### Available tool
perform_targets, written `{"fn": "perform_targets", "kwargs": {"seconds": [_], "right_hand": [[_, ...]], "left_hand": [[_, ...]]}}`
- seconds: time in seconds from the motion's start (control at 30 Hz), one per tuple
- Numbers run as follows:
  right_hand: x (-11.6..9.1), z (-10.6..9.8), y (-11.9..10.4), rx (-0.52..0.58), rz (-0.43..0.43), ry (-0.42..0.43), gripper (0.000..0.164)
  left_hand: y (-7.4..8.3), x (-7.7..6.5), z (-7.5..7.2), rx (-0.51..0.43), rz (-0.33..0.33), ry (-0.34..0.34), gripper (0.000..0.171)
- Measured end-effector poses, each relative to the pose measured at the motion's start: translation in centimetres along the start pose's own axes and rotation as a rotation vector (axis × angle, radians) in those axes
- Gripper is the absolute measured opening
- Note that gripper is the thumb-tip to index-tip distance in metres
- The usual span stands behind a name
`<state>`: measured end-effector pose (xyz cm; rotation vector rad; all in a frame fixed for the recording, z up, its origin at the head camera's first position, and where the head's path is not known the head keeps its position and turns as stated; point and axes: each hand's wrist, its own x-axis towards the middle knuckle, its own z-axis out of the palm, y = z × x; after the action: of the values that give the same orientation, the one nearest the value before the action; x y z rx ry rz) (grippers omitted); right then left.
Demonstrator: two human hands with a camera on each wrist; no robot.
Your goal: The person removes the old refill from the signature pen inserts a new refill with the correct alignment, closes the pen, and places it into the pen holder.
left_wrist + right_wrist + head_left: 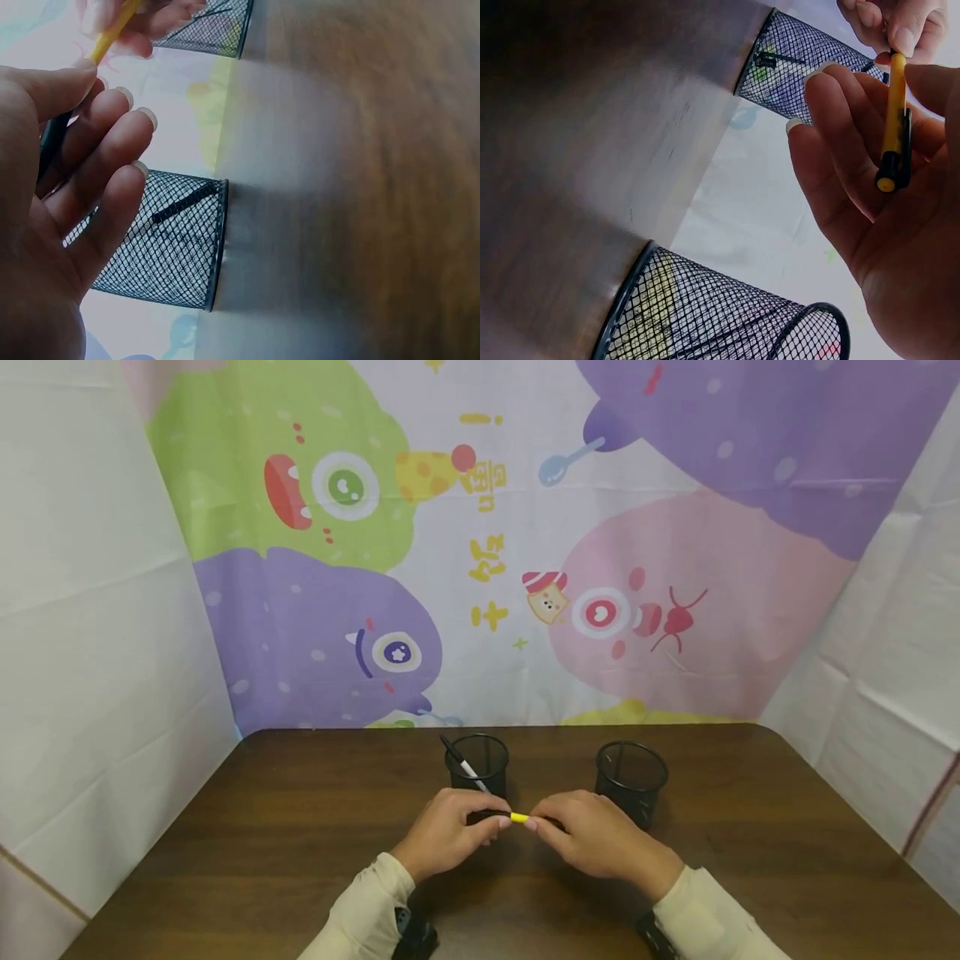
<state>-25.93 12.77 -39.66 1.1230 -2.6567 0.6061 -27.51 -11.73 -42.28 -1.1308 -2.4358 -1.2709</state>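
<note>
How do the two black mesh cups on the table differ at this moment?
The left mesh cup holds a black-and-white pen leaning against its rim; the right mesh cup shows nothing inside from the head view. The left cup stands behind the left hand, the right cup behind the right hand. Both are upright, round, black.

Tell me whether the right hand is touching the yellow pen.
Touching. The right wrist view shows the yellow pen lying against the right hand, with its fingers curled behind it; the head view shows both hands meeting at the pen.
</note>
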Motion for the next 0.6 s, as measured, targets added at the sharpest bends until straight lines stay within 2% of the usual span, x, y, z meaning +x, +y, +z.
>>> {"fn": "perform_targets", "kwargs": {"seconds": [0.17,0.37,0.6], "right_hand": [[0.13,0.05,0.05,-0.031,-0.008,0.021,0.021],[0.16,0.16,-0.01,-0.035,0.021,0.02,0.011],[0.14,0.05,-0.08,-0.02,0.028,0.031,0.011]], "left_hand": [[0.02,0.1,-0.05,0.026,-0.01,0.006,0.011],[0.1,0.07,-0.04,0.015,-0.025,-0.012,0.014],[0.14,0.05,-0.03,-0.003,-0.033,-0.02,0.013]]}}
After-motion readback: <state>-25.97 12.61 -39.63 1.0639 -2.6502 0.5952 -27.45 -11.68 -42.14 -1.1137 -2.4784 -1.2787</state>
